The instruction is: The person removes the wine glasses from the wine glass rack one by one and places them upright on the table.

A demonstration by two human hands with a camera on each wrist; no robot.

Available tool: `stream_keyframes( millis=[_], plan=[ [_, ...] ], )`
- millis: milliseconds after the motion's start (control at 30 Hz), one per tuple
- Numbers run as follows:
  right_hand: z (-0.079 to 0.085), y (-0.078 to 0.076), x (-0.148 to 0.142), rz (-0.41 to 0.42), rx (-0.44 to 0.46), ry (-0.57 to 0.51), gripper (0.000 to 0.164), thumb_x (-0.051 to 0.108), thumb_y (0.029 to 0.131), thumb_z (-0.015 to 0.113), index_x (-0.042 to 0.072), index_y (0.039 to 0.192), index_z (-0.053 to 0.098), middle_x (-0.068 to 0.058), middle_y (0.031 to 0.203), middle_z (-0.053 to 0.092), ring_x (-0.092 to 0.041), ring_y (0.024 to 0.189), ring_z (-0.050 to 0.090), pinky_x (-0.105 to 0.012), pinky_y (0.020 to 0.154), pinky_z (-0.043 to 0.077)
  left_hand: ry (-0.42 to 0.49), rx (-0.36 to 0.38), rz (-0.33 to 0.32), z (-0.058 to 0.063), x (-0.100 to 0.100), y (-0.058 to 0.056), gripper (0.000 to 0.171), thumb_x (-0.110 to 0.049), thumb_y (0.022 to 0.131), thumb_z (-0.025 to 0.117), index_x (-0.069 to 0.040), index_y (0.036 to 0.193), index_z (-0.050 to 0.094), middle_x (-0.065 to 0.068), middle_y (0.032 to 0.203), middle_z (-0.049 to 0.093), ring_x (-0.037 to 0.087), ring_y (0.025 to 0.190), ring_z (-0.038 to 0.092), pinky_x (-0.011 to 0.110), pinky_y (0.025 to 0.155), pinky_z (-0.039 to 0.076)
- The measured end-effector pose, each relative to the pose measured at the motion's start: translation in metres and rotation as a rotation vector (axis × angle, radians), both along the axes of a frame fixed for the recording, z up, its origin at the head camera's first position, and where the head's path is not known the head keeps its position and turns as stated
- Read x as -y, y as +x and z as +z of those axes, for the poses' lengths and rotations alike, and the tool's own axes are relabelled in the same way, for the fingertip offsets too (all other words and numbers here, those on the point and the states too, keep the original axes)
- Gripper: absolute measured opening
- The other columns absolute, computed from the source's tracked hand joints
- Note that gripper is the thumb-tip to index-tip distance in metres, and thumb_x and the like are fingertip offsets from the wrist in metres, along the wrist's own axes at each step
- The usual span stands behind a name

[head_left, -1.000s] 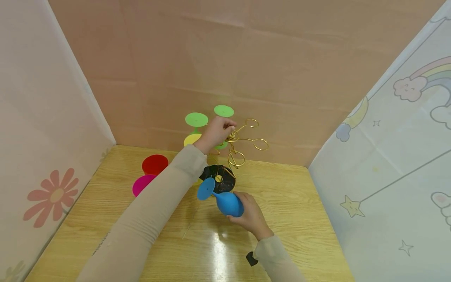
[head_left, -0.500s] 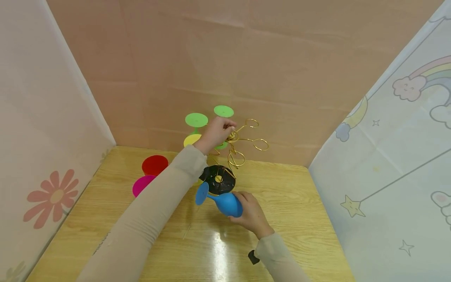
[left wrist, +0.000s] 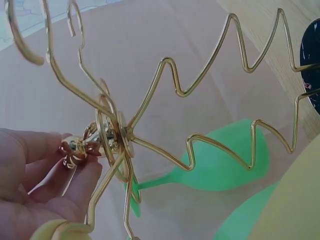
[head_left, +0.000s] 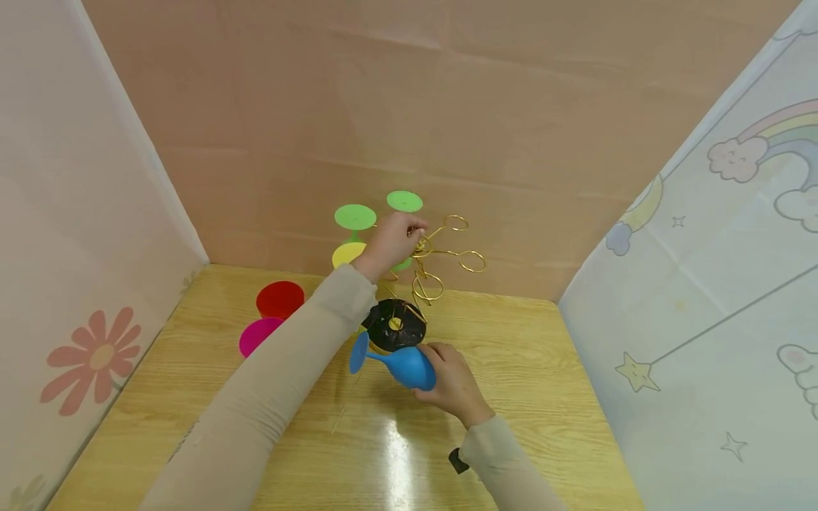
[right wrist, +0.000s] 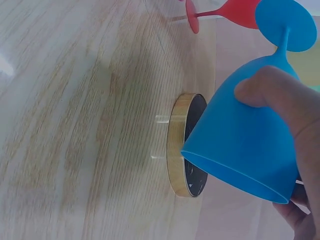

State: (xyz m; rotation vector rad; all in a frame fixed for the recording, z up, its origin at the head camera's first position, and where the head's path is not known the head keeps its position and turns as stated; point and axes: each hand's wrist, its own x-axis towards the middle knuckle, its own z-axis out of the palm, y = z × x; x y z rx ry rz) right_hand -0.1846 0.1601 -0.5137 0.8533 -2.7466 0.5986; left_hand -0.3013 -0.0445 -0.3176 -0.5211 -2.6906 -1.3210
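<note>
A gold wire wine glass rack (head_left: 422,248) rises from a round black base (head_left: 396,325). My left hand (head_left: 394,245) pinches the knob at its top, seen close in the left wrist view (left wrist: 77,150). Green plastic goblets (head_left: 355,217) and a yellow one (head_left: 348,254) hang upside down on the rack's left side, partly hidden by my left hand and sleeve. In front of the base, my right hand (head_left: 454,383) grips a blue goblet (head_left: 409,367) by its bowl. The goblet is tilted, its foot pointing left; the right wrist view shows its open rim (right wrist: 235,177).
A red goblet (head_left: 280,298) and a magenta one (head_left: 258,335) stand on the wooden table (head_left: 543,397) left of the rack, partly behind my left sleeve. A small black piece (head_left: 457,460) lies near my right cuff. A pinkish-brown backdrop (head_left: 511,142) stands close behind the rack.
The blue goblet has turned in my right hand's grip, its foot swinging to the left and slightly down. My left hand has stayed on the rack's knob.
</note>
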Motion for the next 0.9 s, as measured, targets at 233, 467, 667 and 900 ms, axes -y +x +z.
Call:
stream_keyframes(
  millis=[233,467,667,900],
  plan=[
    [0.005,0.0,-0.003,0.013,-0.036,0.048,0.083,0.032,0.063,0.096,0.006,0.134,0.062,-0.015,0.123,0.063,-0.037,0.115,0.058,-0.056,0.095,0.05,-0.144,-0.135,0.001,-0.005,0.0,0.005,0.03,-0.012,0.106,0.053,-0.002,0.132,0.066,0.016,0.145,0.056,0.029,0.133,0.053,0.037,0.107,0.047],
    [0.009,0.002,-0.004,0.017,-0.067,0.084,0.083,0.032,0.062,0.095,0.004,0.132,0.062,-0.014,0.121,0.063,-0.035,0.113,0.058,-0.055,0.094,0.05,-0.354,-0.518,0.066,-0.009,0.009,0.023,0.025,-0.011,0.104,0.057,-0.005,0.123,0.071,0.012,0.137,0.061,0.03,0.122,0.061,0.034,0.084,0.058],
    [0.01,0.003,-0.002,0.03,-0.089,0.097,0.083,0.034,0.062,0.095,0.006,0.132,0.062,-0.014,0.12,0.062,-0.034,0.112,0.058,-0.055,0.095,0.049,-0.337,-0.649,0.059,-0.012,0.015,0.048,0.02,-0.005,0.1,0.059,-0.002,0.115,0.072,0.014,0.126,0.065,0.03,0.113,0.063,0.034,0.078,0.059],
    [0.011,0.004,-0.001,0.041,-0.11,0.106,0.083,0.034,0.06,0.096,0.004,0.13,0.064,-0.014,0.117,0.061,-0.033,0.109,0.058,-0.054,0.095,0.049,-0.319,-0.697,0.059,-0.018,0.019,0.083,0.011,-0.009,0.097,0.065,-0.002,0.105,0.069,0.017,0.125,0.064,0.031,0.111,0.064,0.033,0.06,0.06]
  ],
)
